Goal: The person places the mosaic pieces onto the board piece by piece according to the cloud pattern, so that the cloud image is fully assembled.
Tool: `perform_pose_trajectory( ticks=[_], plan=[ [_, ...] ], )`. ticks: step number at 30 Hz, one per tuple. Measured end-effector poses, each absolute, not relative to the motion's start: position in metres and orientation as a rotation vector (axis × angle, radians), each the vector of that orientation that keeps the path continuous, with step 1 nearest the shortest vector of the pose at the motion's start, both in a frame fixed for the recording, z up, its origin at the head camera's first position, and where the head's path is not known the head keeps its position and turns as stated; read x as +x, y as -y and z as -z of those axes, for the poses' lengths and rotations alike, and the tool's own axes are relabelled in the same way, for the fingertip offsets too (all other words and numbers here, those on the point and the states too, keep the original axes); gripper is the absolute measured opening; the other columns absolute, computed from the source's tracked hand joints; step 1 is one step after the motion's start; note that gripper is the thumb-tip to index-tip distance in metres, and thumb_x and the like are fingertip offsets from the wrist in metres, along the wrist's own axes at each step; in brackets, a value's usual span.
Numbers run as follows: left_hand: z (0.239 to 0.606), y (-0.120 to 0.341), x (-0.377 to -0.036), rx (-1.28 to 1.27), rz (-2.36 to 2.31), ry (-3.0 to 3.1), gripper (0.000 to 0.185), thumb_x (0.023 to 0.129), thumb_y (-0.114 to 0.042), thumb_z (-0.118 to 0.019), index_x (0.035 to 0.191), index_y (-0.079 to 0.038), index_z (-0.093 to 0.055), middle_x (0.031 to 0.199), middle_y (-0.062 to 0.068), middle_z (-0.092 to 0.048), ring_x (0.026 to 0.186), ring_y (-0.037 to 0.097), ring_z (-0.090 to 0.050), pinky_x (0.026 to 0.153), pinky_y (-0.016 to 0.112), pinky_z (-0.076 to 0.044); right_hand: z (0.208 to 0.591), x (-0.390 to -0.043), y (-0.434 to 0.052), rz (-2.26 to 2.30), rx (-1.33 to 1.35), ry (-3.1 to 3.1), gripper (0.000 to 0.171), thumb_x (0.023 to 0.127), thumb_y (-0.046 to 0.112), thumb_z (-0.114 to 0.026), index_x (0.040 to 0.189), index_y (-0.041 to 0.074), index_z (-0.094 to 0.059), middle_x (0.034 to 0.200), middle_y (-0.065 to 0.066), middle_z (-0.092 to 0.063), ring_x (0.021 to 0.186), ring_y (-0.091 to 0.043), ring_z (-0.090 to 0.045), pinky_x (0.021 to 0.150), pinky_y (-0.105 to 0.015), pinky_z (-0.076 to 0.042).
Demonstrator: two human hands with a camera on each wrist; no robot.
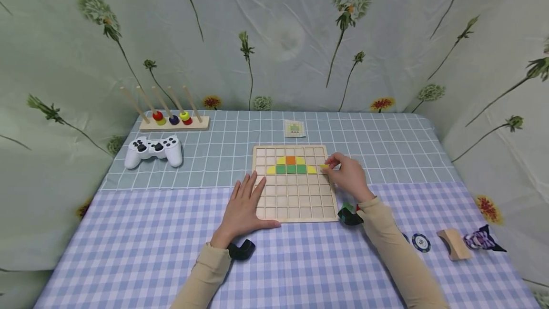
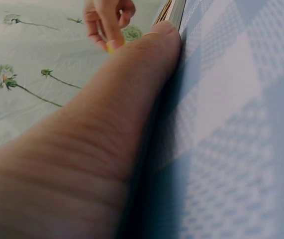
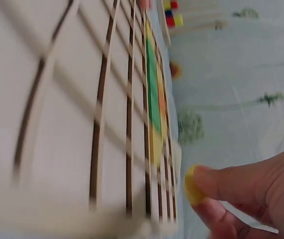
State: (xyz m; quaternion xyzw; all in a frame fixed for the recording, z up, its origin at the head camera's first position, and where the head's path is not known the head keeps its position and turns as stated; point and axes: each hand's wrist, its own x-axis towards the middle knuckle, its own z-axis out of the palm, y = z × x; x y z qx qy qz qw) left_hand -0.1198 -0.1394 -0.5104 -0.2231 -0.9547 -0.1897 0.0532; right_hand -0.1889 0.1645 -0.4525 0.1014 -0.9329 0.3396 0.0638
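A wooden grid board (image 1: 296, 199) lies on the table, with green tiles (image 1: 291, 169), an orange tile (image 1: 290, 160) and yellow corner tiles (image 1: 271, 170) set in its upper rows. My left hand (image 1: 244, 209) rests with spread fingers along the board's left edge, its thumb by the near edge; in the left wrist view the thumb (image 2: 146, 47) fills much of the picture. Between thumb and fingertips my right hand (image 1: 348, 175) pinches a small yellow tile (image 3: 193, 185), held above the board's right edge.
A pattern card (image 1: 294, 128) lies behind the board. To the left are a white game controller (image 1: 153, 150) and a peg stand with beads (image 1: 173, 124). On the right lie a poker chip (image 1: 421, 242), a wooden arch block (image 1: 454, 244) and a purple patterned item (image 1: 482, 240).
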Motion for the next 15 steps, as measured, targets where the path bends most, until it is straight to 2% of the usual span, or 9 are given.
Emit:
perform_pose_trajectory(
  ticks=[5, 15],
  plan=[
    [0.510, 0.139, -0.120, -0.678, 0.580, 2.892, 0.119, 0.064, -0.084, -0.057, 0.151, -0.010, -0.025, 0.156, 0.015, -0.013, 0.142, 0.031, -0.008, 0.114, 0.045, -0.005, 0.449, -0.187, -0.136, -1.079, 0.388, 2.818, 0.015, 0.078, 0.017, -0.079, 0.081, 0.010, -0.066, 0.076, -0.001, -0.066, 0.056, -0.013, -0.051, 0.047, -0.029, -0.038],
    [0.510, 0.139, -0.120, -0.642, 0.554, 2.952, 0.121, 0.063, -0.086, -0.055, 0.153, -0.013, -0.020, 0.157, 0.012, -0.009, 0.143, 0.027, -0.002, 0.114, 0.041, 0.002, 0.457, -0.191, -0.076, -1.239, 0.471, 2.875, 0.016, 0.079, 0.021, -0.078, 0.080, 0.012, -0.064, 0.074, 0.004, -0.062, 0.058, -0.011, -0.050, 0.053, -0.027, -0.040]
  ],
)
